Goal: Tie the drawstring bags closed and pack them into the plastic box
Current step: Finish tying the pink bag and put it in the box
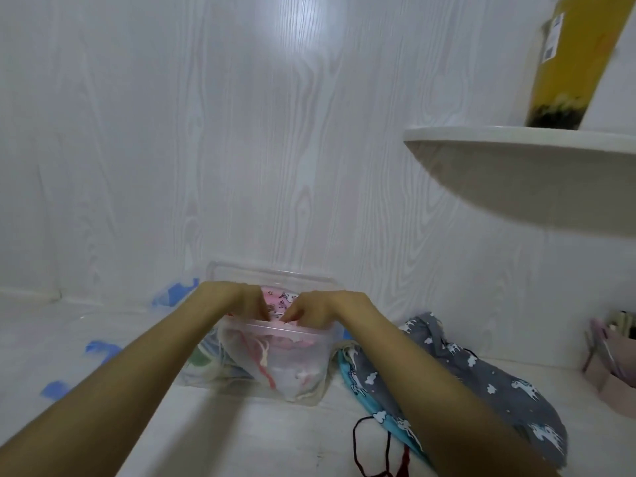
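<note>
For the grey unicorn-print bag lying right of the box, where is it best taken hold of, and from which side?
Probably by its near end, beside the dark red drawstring. The grey bag lies flat and limp, stretching away from the plastic box, so coming from above and pinching the cloth there looks simplest.

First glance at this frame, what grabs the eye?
Both hands, left hand and right hand, reach into the clear plastic box at centre, pressing down a pink printed bag. Right of the box a grey unicorn-print bag lies on the surface. A tall yellow drink cup stands on the shelf, upper right.
</note>
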### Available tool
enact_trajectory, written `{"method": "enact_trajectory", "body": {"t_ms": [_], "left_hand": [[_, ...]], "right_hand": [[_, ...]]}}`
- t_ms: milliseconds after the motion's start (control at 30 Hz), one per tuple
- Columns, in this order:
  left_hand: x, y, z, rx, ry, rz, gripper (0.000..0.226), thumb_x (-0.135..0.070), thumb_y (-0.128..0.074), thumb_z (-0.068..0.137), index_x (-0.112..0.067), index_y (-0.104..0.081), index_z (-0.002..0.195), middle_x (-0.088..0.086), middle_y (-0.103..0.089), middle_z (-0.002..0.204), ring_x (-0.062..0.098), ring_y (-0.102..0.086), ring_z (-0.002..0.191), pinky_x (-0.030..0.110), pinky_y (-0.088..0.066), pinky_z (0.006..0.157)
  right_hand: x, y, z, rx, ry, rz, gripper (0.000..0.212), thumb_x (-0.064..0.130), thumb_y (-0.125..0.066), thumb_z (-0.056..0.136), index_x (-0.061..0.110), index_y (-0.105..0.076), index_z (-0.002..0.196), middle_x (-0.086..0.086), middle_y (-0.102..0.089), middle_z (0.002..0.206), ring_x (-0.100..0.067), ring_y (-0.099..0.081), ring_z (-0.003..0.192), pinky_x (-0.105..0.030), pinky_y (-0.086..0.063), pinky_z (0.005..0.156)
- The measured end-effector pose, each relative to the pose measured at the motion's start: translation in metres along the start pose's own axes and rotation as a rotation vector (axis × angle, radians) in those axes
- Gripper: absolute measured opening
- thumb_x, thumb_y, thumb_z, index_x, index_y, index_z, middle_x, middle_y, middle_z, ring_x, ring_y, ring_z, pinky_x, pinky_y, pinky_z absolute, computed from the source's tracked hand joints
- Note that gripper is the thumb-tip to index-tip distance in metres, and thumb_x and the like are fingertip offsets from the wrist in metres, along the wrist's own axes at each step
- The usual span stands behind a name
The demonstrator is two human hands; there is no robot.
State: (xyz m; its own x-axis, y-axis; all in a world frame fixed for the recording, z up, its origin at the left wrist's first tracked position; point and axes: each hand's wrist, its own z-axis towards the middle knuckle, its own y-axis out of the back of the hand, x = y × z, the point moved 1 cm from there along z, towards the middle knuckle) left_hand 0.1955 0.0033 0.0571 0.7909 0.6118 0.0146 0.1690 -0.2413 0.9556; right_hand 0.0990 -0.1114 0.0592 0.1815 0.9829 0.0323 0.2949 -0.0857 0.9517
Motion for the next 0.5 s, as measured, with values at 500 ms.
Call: {"method": "enact_trajectory", "body": {"t_ms": [500], "left_hand": [[-0.136,0.039,-0.053,-0.729,-0.274,-0.241,0.02,-0.028,-0.054,0.09,-0.029,-0.068,0.104,-0.004,-0.069,0.106,0.022,-0.062,0.099,0.031,-0.044,0.079]], "right_hand": [[-0.127,-0.026,-0.122,-0.352,-0.227,0.46,0.026,0.003,-0.053,0.087,0.012,-0.072,0.102,-0.009,-0.071,0.102,-0.02,-0.065,0.094,-0.026,-0.05,0.085]]}}
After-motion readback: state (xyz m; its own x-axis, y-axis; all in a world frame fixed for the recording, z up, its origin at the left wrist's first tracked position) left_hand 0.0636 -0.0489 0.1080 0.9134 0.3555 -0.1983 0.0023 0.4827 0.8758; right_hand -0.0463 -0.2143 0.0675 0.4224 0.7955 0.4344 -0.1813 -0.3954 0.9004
